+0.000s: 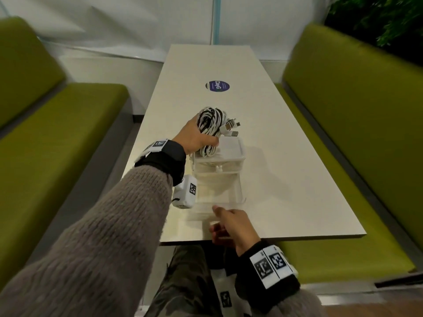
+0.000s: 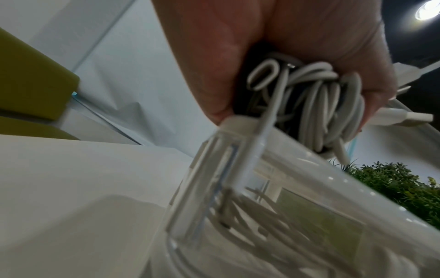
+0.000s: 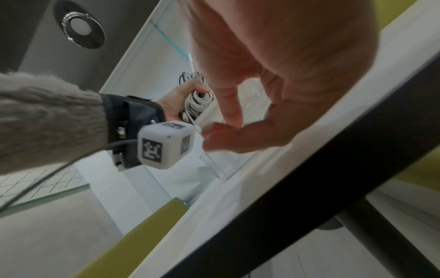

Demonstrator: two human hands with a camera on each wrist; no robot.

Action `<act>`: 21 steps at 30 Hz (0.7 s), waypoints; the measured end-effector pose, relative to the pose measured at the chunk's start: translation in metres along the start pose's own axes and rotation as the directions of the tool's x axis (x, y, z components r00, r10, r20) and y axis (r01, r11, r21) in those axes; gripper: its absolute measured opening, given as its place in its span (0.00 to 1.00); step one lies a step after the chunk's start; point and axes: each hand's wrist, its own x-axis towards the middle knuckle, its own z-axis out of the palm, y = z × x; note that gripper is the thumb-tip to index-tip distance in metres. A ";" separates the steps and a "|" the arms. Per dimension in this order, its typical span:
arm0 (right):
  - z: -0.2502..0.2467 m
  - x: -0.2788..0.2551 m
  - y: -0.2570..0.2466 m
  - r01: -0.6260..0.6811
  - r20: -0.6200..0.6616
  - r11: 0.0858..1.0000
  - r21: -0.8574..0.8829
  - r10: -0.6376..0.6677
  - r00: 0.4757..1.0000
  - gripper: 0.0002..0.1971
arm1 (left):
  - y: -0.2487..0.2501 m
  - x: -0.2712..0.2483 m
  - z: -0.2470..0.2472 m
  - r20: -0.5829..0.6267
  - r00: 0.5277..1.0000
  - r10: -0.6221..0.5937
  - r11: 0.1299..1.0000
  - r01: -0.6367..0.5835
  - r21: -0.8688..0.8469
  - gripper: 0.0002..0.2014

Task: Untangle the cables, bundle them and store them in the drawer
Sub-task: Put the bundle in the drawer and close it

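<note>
The cable bundle point(image 1: 211, 126), a coil of white and black leads with several white plugs jutting to the right, sits in your left hand point(image 1: 195, 137) just above the top of the clear drawer unit point(image 1: 220, 156). Your left grip is wrapped round the coil: fingers curl over its far side and the thumb presses its near side, as the left wrist view confirms, where the bundle point(image 2: 307, 101) hangs against the unit's lid edge. One loose white lead trails down beside the unit's corner. The drawer point(image 1: 218, 195) of the unit is pulled out toward you and lies open on the pale surface point(image 1: 286, 179). Your right hand point(image 1: 231, 225) hovers at the drawer's near edge, close to the surface's front rim; its grip is loosely curled, with forefinger and thumb extended and nothing held. A round dark sticker point(image 1: 217, 85) lies farther along the surface. Green benches point(image 1: 343, 110) flank both long sides.
</note>
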 end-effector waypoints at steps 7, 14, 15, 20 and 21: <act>-0.009 -0.023 -0.029 0.487 0.024 0.613 -0.622 -0.607 0.795 0.12 | -0.008 0.018 -0.007 0.041 0.999 0.016 1.000 -0.015 -0.020 0.30; -0.004 0.003 -0.012 0.380 0.240 0.199 -0.904 -0.500 0.832 0.13 | -0.012 0.027 -0.010 0.041 0.999 0.020 1.000 -0.020 0.015 0.27; -0.007 0.002 -0.009 0.380 0.227 0.224 -0.898 -0.504 0.833 0.12 | -0.012 0.028 -0.011 0.043 0.999 0.013 1.000 -0.014 0.022 0.27; -0.009 -0.012 -0.015 0.427 0.265 0.266 -0.864 -0.482 0.835 0.13 | -0.010 0.032 -0.011 0.055 0.998 0.006 1.000 -0.007 0.007 0.33; -0.009 -0.014 -0.020 0.447 0.242 0.315 -0.837 -0.520 0.819 0.13 | -0.009 0.032 -0.011 0.056 0.998 0.004 1.000 -0.004 0.003 0.34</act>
